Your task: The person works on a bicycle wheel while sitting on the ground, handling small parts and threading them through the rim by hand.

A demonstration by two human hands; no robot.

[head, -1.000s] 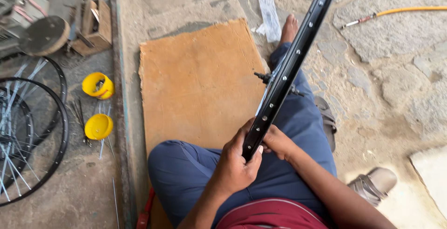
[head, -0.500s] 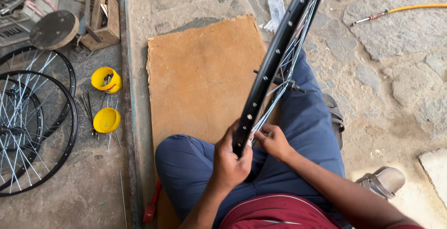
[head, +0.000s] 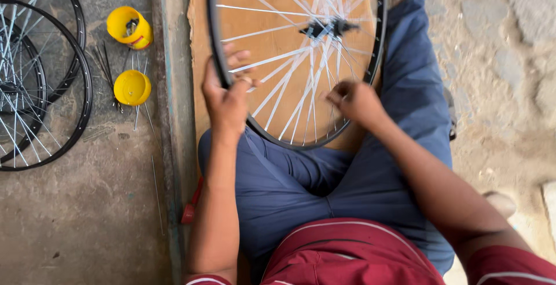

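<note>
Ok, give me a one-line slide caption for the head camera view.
Seated person's left hand grips a spoked bicycle wheel by the rim while the right hand pinches its spokes.

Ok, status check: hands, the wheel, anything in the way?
Left hand gripping black wheel rim. Right hand pinching among the spokes. Wheel lies flat over lap and brown board. Yellow cups and spare wheels off left, apart.
</note>
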